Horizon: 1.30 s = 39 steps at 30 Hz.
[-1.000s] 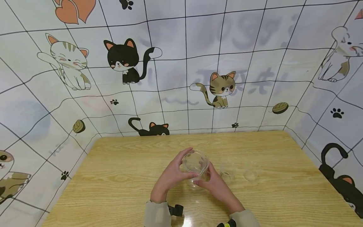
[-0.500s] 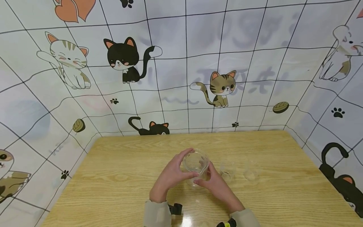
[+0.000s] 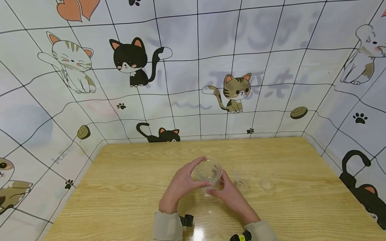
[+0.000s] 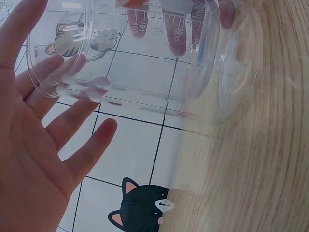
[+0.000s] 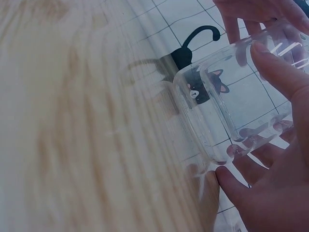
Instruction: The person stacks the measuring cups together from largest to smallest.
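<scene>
Two hands: the left hand (image 3: 184,182) and the right hand (image 3: 229,195) hold a clear beaker (image 3: 208,170) between them, around the middle of the table (image 3: 126,187).
Beaker: doubled walls and what look like two bases in the wrist views suggest another vessel nested inside; the bottom is close to the table, but I cannot tell whether it touches.
Left fingers: spread apart and curved round the left and far side of the rim, thumb across the near side.
Right fingers: spread round the right wall, lower down, thumb on the near side.
Last second: both hands have kept almost the same places; slightly less clear wall shows below the thumbs than before, and the whole view has tipped a little.
Meaning: probably a slow settling or steadying of the vessels, with the grip not yet released.
Right of the hands: two smaller clear vessels (image 3: 241,185) (image 3: 266,183) on the table, faint against the grain, apart from each other.
Table surface: pale, glossy wood grain, with glare at the near side.
Room: white wall covering (image 3: 181,77) on the far, left and right sides, printed with black grid lines, cartoon cats, paw prints and yarn balls.
</scene>
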Motion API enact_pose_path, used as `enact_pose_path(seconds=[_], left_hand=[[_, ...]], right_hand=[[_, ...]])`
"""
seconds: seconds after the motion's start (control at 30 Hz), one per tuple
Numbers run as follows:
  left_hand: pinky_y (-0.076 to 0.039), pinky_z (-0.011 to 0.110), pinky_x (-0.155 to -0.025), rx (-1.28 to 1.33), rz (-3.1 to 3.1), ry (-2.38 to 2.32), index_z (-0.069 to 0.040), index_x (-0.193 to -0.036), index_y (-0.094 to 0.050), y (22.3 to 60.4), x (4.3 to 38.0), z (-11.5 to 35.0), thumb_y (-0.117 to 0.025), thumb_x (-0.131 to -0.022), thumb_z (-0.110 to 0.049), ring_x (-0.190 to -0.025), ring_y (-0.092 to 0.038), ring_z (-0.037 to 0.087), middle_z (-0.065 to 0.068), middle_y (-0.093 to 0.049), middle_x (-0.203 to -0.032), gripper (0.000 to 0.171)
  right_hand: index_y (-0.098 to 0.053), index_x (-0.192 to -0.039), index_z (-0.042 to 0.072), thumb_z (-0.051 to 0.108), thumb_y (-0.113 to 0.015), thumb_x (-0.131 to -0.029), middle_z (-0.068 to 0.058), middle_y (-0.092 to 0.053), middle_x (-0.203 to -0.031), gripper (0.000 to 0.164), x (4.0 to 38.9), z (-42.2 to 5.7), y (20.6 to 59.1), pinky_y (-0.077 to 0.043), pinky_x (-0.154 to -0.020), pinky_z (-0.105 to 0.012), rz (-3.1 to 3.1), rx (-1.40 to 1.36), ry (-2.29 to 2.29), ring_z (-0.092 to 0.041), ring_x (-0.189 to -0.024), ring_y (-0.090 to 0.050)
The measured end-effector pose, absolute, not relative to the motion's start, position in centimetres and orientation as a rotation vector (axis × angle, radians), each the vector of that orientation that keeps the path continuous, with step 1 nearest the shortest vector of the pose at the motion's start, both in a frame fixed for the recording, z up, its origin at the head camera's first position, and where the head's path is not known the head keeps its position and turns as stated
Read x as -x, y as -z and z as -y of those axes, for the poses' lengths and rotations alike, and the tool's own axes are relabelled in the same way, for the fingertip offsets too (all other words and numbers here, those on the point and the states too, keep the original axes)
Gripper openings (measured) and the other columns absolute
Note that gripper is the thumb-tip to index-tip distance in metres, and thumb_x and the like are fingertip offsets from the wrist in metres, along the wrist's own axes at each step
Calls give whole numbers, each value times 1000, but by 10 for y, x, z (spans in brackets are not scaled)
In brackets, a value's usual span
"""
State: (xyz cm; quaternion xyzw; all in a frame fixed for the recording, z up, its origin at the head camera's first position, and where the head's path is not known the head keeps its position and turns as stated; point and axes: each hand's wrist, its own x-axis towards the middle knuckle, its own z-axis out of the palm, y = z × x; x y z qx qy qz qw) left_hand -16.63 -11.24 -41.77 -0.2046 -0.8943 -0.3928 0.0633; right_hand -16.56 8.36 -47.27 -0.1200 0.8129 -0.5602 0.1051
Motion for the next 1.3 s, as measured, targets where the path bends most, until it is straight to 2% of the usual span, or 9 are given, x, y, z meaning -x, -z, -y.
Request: enact_pose_path(seconds=[0.47,0.8,1.07,1.3], left_hand=[[-40,38,-91,639,2662,1033,-29,-136,-37,417,167,112,-62,-65,-63,-118,-43,13,-14,-44,-130,82],[-41,34,-90,621,2648,964,-31,-135,-37,414,165,113,-61,-64,-64,-116,-44,10,-15,-44,-130,82],[-42,34,-89,655,2617,940,-22,-138,-34,416,166,112,-61,-64,-63,-116,-45,9,-18,-44,-130,89],[-40,34,-91,656,2625,995,-22,-139,-33,416,166,112,-62,-64,-61,-118,-42,8,-19,-43,-131,89]], right_hand=[[-13,-140,36,43,-70,-72,2,-31,-139,89,166,-84,472,-37,-89,-52,-2344,376,1693,-27,-121,-37],[-12,-140,37,40,-70,-73,2,-31,-139,89,165,-84,472,-37,-89,-52,-2350,377,1682,-28,-122,-37],[-13,-140,37,41,-71,-72,1,-32,-139,89,165,-84,473,-37,-89,-52,-2364,368,1680,-28,-121,-38],[-13,-140,37,43,-70,-73,-1,-33,-138,88,166,-84,475,-36,-90,-53,-2374,372,1677,-28,-120,-38]])
